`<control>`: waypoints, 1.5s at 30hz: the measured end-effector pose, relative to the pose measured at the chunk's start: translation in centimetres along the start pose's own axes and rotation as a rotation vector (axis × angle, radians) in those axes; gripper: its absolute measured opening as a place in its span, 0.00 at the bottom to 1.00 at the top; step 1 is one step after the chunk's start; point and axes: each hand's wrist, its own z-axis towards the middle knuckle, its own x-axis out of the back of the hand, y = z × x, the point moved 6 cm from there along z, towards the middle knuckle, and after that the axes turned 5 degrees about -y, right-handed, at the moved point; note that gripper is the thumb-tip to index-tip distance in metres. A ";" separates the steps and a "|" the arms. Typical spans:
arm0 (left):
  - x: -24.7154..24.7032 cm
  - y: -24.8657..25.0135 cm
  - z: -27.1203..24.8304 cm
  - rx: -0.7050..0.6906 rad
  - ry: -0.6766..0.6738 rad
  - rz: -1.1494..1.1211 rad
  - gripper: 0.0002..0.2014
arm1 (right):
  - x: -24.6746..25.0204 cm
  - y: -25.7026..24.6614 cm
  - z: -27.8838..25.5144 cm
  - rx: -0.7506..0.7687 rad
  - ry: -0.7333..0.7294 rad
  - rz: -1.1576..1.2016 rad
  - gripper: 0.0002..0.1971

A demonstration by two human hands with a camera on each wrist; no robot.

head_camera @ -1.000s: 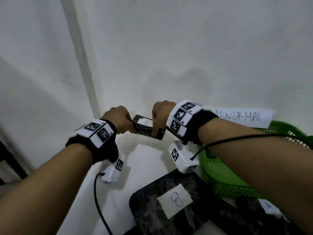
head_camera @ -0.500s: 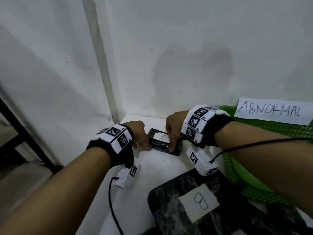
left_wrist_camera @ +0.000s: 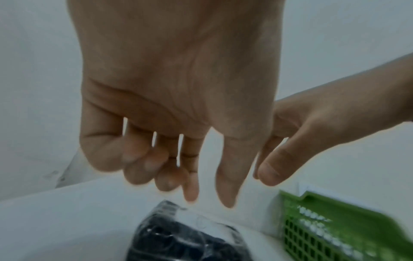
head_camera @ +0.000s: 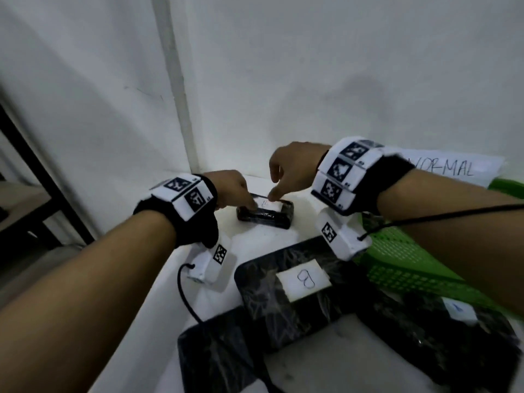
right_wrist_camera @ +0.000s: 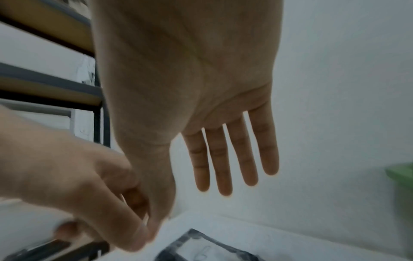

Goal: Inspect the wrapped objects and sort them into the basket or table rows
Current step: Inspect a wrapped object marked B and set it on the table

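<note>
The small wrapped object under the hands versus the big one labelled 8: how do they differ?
The small wrapped object is a narrow block; the wrapped object labelled 8 is a far wider, flat slab.
The small one lies at the table's far corner by the wall; the 8 one lies nearer, beside the green basket.
The left hand and right hand hover open at the small one; nothing touches the 8 one.
Both are black, film-wrapped, with white labels.

Beside the green mesh basket (head_camera: 402,259), the small wrapped block (head_camera: 266,215) is black under glossy clear film, with a white label. Nearer than the basket, the wrapped slab (head_camera: 283,304) is black, its white label marked in dark ink. The table (head_camera: 255,242) is white.
</note>
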 end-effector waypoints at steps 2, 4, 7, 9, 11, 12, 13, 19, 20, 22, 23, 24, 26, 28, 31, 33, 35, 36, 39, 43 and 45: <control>-1.3 0.7 -1.3 -0.042 -0.113 -0.083 0.15 | 0.1 -0.2 -1.8 0.021 -0.047 -0.016 0.21; -3.2 1.5 -2.9 -0.067 -0.235 -0.076 0.16 | -0.3 0.1 -3.5 0.002 -0.052 -0.030 0.17; -5.8 2.3 -4.8 -0.067 -0.312 0.031 0.18 | -0.7 0.8 -5.8 -0.042 0.038 -0.008 0.15; -6.6 2.4 -5.6 -0.074 -0.273 0.046 0.18 | -0.9 1.1 -7.3 -0.066 0.096 0.025 0.14; -6.8 2.3 -6.3 -0.100 -0.220 -0.064 0.14 | -1.2 1.3 -8.8 -0.072 0.116 0.059 0.15; -6.6 2.4 -6.8 -0.119 -0.189 -0.169 0.13 | -1.3 1.4 -9.4 -0.073 0.123 0.076 0.17; -6.2 2.5 -7.5 -0.144 -0.142 -0.269 0.14 | -1.4 1.4 -10.1 -0.071 0.134 0.095 0.18; -1.8 2.8 -12.3 -0.267 0.160 -0.400 0.15 | -1.6 2.0 -13.1 -0.069 0.273 0.257 0.30; -0.7 2.9 -15.4 -0.281 0.233 -0.381 0.15 | -0.6 1.4 -15.6 -0.046 0.340 0.282 0.33; 0.6 2.7 -16.8 -0.312 0.288 -0.403 0.15 | -0.3 2.2 -16.6 -0.063 0.394 0.391 0.39; 1.2 2.7 -17.6 -0.327 0.325 -0.404 0.15 | -0.1 2.6 -17.3 -0.055 0.421 0.452 0.42; 1.3 3.1 -18.6 -0.345 0.346 -0.424 0.15 | 0.0 3.0 -18.5 -0.048 0.441 0.540 0.43; 0.5 4.7 -19.8 -0.387 0.329 -0.519 0.19 | -0.4 4.8 -20.9 -0.057 0.496 0.759 0.45; -0.9 7.2 -20.1 -0.459 0.248 -0.652 0.26 | -0.9 7.0 -23.1 -0.079 0.561 0.983 0.47; -3.8 12.0 -19.4 -0.566 0.089 -0.868 0.33 | -2.3 9.1 -25.4 -0.103 0.526 1.233 0.44; -5.3 15.2 -18.6 -0.617 0.020 -0.932 0.33 | -3.0 10.6 -26.9 -0.086 0.502 1.275 0.36; -6.0 17.5 -18.0 -0.654 0.017 -0.818 0.31 | -3.4 12.1 -28.3 -0.059 0.548 1.251 0.30; -6.3 18.6 -17.9 -0.669 0.014 -0.748 0.30 | -3.6 13.2 -29.1 -0.051 0.583 1.248 0.29; -6.3 19.8 -17.2 -0.686 -0.031 -0.751 0.34 | -3.9 15.6 -31.2 -0.010 0.645 1.305 0.26; -4.2 20.1 -16.3 -0.776 0.066 -0.952 0.37 | -3.8 17.1 -33.8 0.047 0.629 1.101 0.28; -4.2 20.4 -16.2 -0.816 0.044 -0.933 0.32 | -3.6 17.2 -34.6 0.025 0.618 0.983 0.33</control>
